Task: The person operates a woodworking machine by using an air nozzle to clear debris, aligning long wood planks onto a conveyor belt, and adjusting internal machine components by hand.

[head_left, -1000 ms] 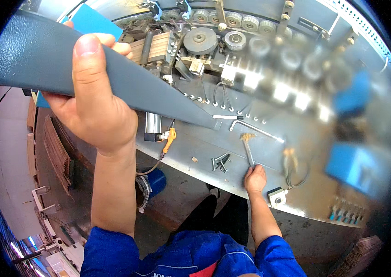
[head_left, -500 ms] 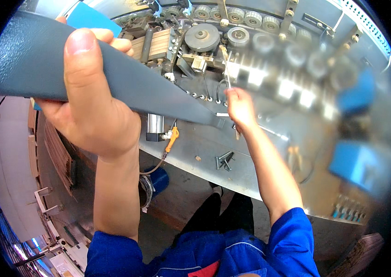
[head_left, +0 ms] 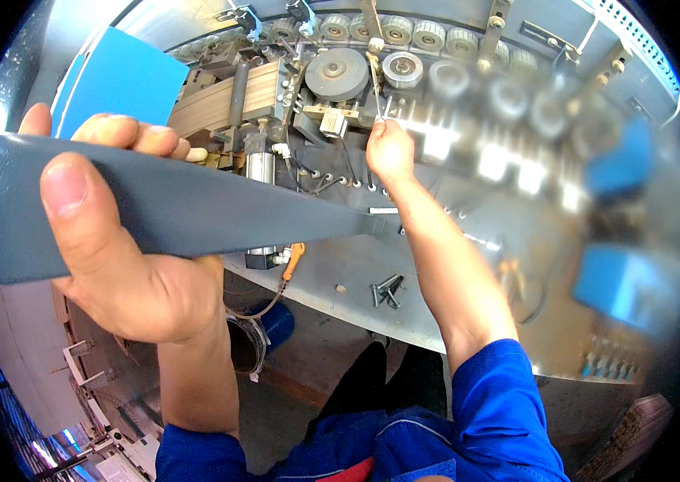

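Note:
Across the left side, close to the camera, stretches a dark grey tapering beam. My left hand is closed round it, thumb over the near face and fingertips showing past its upper edge. The beam's narrow end reaches over the machine bed near a short white bar. Farther off, my right hand is closed on a slim metal tool, whose kind I cannot make out. Its far end is at a brass-coloured fitting below an upright rod, between a large grey disc and a smaller roller.
Several ridged rollers line the back. Loose bolts lie near the bed's front edge, right of an orange air gun. A blue panel stands at the back left. Blue blocks are at right, partly blurred. A bucket is below.
My right hand has moved up and slightly left with the tool, toward the fitting. My left hand and the beam's wide end have shifted down and left in the view.

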Motion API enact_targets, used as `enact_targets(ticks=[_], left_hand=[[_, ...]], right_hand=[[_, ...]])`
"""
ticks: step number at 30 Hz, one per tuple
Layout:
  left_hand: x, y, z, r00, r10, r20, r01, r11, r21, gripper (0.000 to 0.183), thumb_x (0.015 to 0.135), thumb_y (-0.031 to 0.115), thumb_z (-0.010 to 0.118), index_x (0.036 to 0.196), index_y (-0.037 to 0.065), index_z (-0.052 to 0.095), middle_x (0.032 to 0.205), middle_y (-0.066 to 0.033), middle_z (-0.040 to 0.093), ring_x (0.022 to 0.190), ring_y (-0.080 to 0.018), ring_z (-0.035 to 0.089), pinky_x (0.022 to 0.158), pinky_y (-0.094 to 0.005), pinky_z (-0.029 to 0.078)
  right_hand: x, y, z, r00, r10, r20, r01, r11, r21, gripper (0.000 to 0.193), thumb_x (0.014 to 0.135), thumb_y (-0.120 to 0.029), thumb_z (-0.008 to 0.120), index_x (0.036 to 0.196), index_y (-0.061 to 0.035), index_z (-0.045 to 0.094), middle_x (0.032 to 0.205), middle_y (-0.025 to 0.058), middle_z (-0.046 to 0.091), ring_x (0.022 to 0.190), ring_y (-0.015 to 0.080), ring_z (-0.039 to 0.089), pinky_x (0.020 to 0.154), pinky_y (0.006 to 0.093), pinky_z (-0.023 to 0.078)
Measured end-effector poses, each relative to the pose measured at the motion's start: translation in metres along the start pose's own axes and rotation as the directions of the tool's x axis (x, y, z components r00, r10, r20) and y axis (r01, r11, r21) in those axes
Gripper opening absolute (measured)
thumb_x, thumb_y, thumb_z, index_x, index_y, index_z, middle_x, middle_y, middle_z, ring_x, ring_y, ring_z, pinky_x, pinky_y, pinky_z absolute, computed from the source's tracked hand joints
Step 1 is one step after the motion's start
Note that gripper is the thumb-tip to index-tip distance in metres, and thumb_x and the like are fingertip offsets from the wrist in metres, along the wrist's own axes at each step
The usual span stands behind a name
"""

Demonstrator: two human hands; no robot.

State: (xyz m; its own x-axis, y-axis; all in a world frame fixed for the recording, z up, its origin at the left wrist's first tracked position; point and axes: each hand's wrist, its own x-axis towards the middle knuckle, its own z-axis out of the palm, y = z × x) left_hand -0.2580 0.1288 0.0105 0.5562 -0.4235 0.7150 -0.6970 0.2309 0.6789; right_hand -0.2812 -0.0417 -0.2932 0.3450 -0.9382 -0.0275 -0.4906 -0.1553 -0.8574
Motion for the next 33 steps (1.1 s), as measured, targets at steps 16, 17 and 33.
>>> enact_targets(ticks=[16, 17, 33], left_hand=[[-0.002, 0.0, 0.0, 0.996, -0.091, -0.019, 0.088, 0.986, -0.142, 0.055, 0.101, 0.039, 0.045, 0.139, 0.001, 0.035, 0.105, -0.0147, 0.057, 0.091, -0.0227, 0.053, 0.086, -0.0389, 0.046], [-0.002, 0.001, 0.0, 0.996, -0.088, -0.011, 0.086, 0.989, -0.124, 0.055, 0.101, 0.039, 0.045, 0.139, 0.001, 0.035, 0.105, -0.0147, 0.057, 0.091, -0.0227, 0.053, 0.086, -0.0389, 0.046], [-0.003, 0.0, 0.001, 0.997, -0.075, -0.012, 0.072, 0.988, -0.137, 0.056, 0.1, 0.037, 0.049, 0.14, 0.001, 0.034, 0.104, -0.0149, 0.057, 0.089, -0.0224, 0.054, 0.084, -0.0384, 0.046]], right_hand=[[0.003, -0.022, 0.003, 0.991, 0.12, 0.052, -0.115, 0.989, -0.095, 0.037, 0.097, -0.025, 0.045, 0.095, 0.0036, 0.068, 0.096, 0.029, 0.068, 0.096, 0.0451, 0.066, 0.089, 0.0519, 0.051], [0.002, -0.021, 0.002, 0.994, 0.108, 0.022, -0.106, 0.991, -0.08, 0.037, 0.097, -0.025, 0.045, 0.093, 0.0038, 0.068, 0.095, 0.0292, 0.068, 0.095, 0.0452, 0.066, 0.089, 0.0519, 0.051], [0.015, -0.014, 0.01, 0.95, 0.299, 0.088, -0.309, 0.941, 0.137, 0.039, 0.096, -0.023, 0.044, 0.094, 0.0065, 0.069, 0.1, 0.0297, 0.067, 0.1, 0.0446, 0.064, 0.094, 0.0475, 0.049]])
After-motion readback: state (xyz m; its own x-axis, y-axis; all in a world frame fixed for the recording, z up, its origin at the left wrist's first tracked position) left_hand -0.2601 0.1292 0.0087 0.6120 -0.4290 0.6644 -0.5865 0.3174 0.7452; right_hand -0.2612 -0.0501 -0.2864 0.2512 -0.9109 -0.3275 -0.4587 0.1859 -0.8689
